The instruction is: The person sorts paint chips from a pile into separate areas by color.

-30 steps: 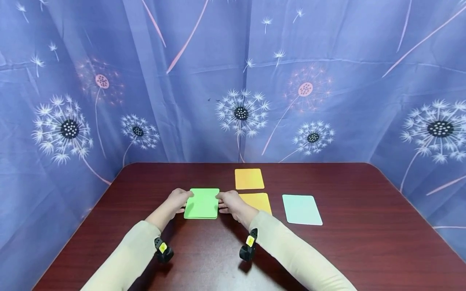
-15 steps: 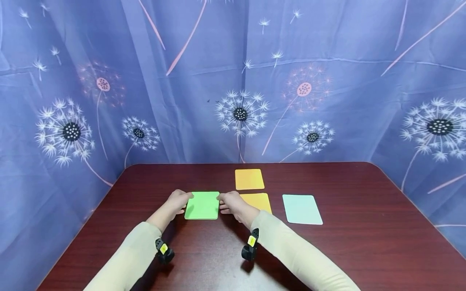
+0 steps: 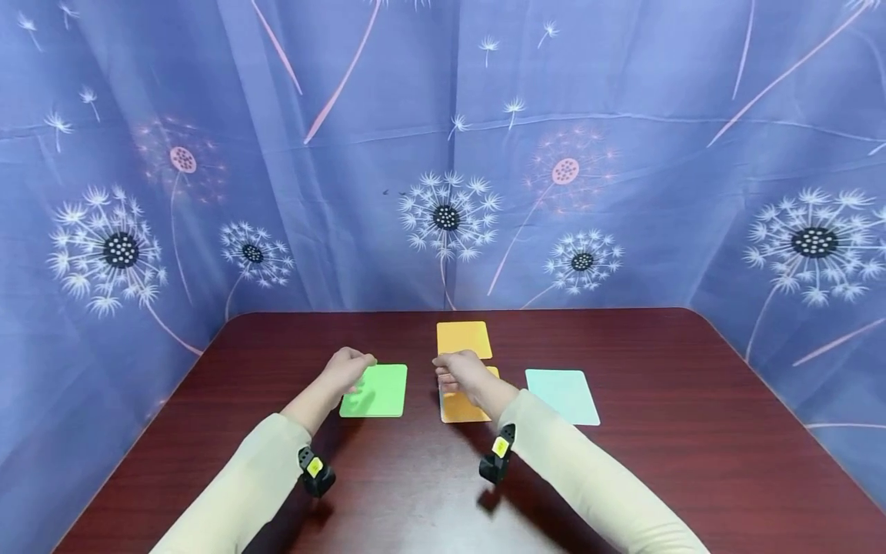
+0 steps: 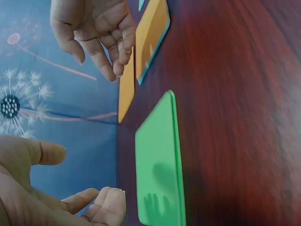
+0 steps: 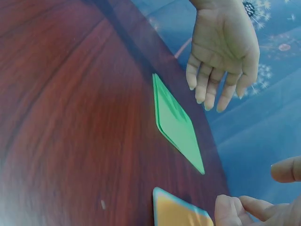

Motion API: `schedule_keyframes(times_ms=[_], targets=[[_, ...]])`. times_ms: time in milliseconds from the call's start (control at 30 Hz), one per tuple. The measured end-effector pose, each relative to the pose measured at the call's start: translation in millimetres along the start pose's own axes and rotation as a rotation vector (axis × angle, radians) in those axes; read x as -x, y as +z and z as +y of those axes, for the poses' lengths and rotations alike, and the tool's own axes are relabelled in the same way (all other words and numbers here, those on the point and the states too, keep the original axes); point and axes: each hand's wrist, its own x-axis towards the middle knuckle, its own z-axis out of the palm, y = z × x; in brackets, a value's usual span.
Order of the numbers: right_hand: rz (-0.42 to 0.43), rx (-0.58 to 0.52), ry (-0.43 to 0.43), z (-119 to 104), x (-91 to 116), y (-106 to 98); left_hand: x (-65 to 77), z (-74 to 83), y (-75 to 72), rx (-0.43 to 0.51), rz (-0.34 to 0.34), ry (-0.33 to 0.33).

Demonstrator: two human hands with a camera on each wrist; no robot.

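Note:
A thin stack of green square cards (image 3: 381,392) lies on the left of the table, edges lined up. My left hand (image 3: 346,371) hovers over its left side, fingers relaxed and holding nothing; in the left wrist view the thumb and fingers are spread apart above the green cards (image 4: 157,169). My right hand (image 3: 467,373) is over the nearer orange card (image 3: 465,409), hiding part of it. Nothing is between its loosely bent fingers. In the left wrist view this orange card (image 4: 153,35) shows a blue-green edge beneath it.
A second orange card (image 3: 462,338) lies farther back, and a pale mint card (image 3: 564,396) to the right. The dark red-brown table (image 3: 644,477) ends at a blue dandelion curtain (image 3: 346,177) at the back and sides.
The green cards were squared up between both hands and then let go. The right hand has moved right over the orange card, and the left hand has lifted slightly.

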Motion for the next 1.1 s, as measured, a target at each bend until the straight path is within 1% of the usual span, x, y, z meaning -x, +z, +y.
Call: schedule_keyframes(times_ms=[67, 100, 167, 300, 333, 500, 667, 800, 1000, 1100], targets=[[0.023, 0.015, 0.000, -1.0, 0.7, -9.3, -0.1, 5.6, 5.8, 0.003, -0.004, 0.006], [0.014, 0.015, -0.028, 3.7, -4.7, -17.8, -0.3, 8.7, 9.3, 0.006, -0.008, 0.011], [0.030, 0.031, -0.029, 2.5, -3.6, -26.1, 0.0, 14.2, 15.5, 0.016, -0.012, 0.012], [0.053, 0.049, -0.015, 2.1, -1.5, -44.1, -0.7, 24.6, 31.9, 0.015, -0.009, 0.024], [0.085, 0.073, 0.013, -2.6, 5.3, -44.8, -0.8, 26.6, 36.0, 0.013, -0.012, 0.025], [0.107, 0.133, 0.021, 0.3, 10.3, -62.8, -2.2, 32.6, 52.6, 0.017, -0.048, 0.022], [0.106, 0.173, 0.001, 5.2, 14.1, -72.3, -6.4, 31.9, 64.9, 0.044, -0.061, 0.018], [0.117, 0.204, -0.002, 8.7, 16.2, -78.3, -9.8, 29.7, 74.2, 0.083, -0.093, 0.007], [0.152, 0.267, 0.026, 11.1, 22.8, -87.3, -8.9, 26.7, 88.5, 0.123, -0.135, -0.020], [0.148, 0.275, 0.043, 12.7, 25.4, -90.3, -7.6, 24.6, 94.4, 0.127, -0.150, -0.030]])
